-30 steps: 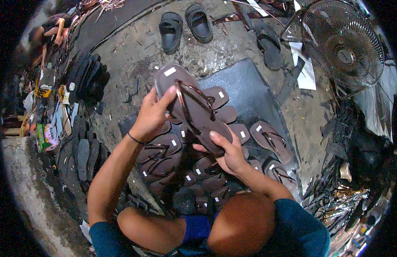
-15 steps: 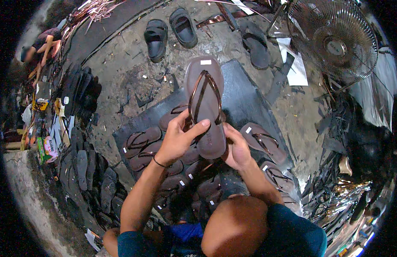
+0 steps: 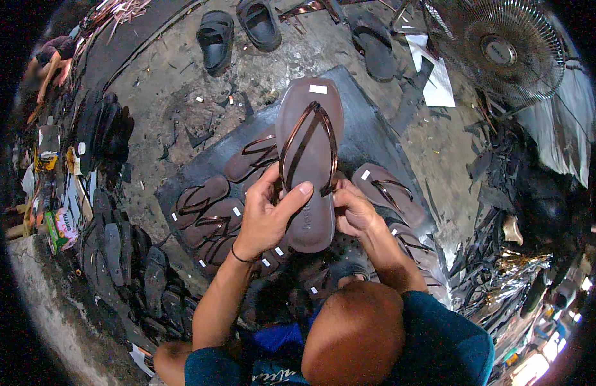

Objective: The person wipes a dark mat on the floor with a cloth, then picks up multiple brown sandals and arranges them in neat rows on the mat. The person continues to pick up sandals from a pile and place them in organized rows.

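A brown flip-flop [image 3: 308, 157] with shiny bronze straps and a white sticker at its toe end is held up, toe pointing away from me. My left hand [image 3: 267, 215] grips its left edge, thumb pressed on the footbed and fingers behind the sole. At the right edge, my right hand [image 3: 357, 209] has its fingers bent closed where the strap meets the sole; its exact grip is partly hidden. Below lie more brown flip-flops, several in a group at the left [image 3: 211, 225] and others at the right [image 3: 391, 193].
A dark mat [image 3: 356, 109] lies under the flip-flops. Black sandals [image 3: 216, 45] stand beyond it. A large fan [image 3: 500, 51] is at far right, near white paper [image 3: 438, 87]. Dark soles [image 3: 118, 251] pile at left; scraps [image 3: 504, 283] heap at right. Another person's arm [image 3: 49, 74] shows far left.
The flip-flop appears slightly larger and tilts a little differently, still in both hands. My right fingers have curled in at the strap's end. The whole view has shifted, with the background higher and leftward.
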Demonstrator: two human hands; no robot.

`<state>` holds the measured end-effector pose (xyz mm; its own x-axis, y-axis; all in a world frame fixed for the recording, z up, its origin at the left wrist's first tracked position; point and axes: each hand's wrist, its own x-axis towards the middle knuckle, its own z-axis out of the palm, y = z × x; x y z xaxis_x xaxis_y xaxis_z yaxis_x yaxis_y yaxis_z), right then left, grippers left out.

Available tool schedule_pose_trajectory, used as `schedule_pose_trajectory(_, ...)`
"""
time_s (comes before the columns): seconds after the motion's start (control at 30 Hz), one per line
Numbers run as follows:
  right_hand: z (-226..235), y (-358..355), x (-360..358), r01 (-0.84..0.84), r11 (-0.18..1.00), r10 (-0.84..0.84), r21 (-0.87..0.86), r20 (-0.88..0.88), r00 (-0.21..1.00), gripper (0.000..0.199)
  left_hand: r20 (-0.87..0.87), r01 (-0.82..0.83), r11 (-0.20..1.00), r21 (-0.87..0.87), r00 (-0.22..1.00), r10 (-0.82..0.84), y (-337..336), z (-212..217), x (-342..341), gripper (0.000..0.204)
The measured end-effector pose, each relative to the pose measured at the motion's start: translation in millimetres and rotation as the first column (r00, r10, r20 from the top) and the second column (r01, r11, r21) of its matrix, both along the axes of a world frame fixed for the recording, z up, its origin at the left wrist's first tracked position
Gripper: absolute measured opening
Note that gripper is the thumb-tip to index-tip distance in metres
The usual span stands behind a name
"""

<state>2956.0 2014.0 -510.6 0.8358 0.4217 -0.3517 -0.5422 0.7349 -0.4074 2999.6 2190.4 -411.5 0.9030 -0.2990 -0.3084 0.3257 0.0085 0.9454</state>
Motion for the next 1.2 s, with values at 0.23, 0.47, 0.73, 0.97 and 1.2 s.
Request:
schedule_pose_trajectory(0.23,8,7,-6,0.084,0.987,-0.114,-0.138,-0.228,0.967,0.029,0.0,-0.041,0.999,0.011,0.999,0.041,13,-17,3,0.038)
schedule_pose_trajectory(0.47,34,25,-14,0.001,0.98,-0.011,-0.197,-0.049,0.999,0.033,0.094,-0.125,0.988,0.096,0.989,0.116,14,-41,-6,0.033)
schedule_pose_trajectory(0.73,15,46,-29,0.097,0.978,-0.08,-0.184,0.096,0.992,0.043,0.229,-0.453,0.884,0.115,0.878,0.421,7,-74,-40,0.042)
schedule_pose_trajectory(0.97,-26,-12,-35,-0.084,0.861,0.27,-0.501,0.31,0.912,0.05,-0.219,-0.359,0.92,-0.157,0.921,0.322,70,-73,6,0.043)
schedule_pose_trajectory(1.2,1,-59,-37,0.075,0.845,-0.018,-0.53,0.112,0.994,0.056,-0.313,-0.19,0.982,0.012,0.932,0.184,40,-86,39,0.039)
